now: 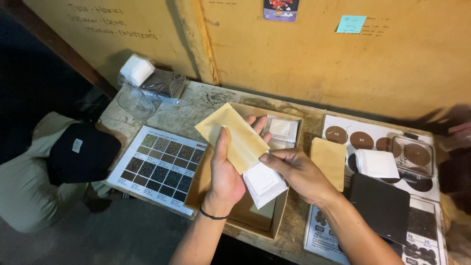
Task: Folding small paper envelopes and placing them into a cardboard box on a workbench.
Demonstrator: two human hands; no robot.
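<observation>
warm, dim overhead light; left floor falls into deep shadow, right edge blurred, centre sharp.

Matt tan paper pouch [235, 135], rough wooden table [196, 105]

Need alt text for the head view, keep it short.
Over a shallow cardboard tray, the left hand holds a tan paper envelope while the right hand pinches a white filter sachet at its mouth. A colour sample chart lies left of the tray.
</observation>
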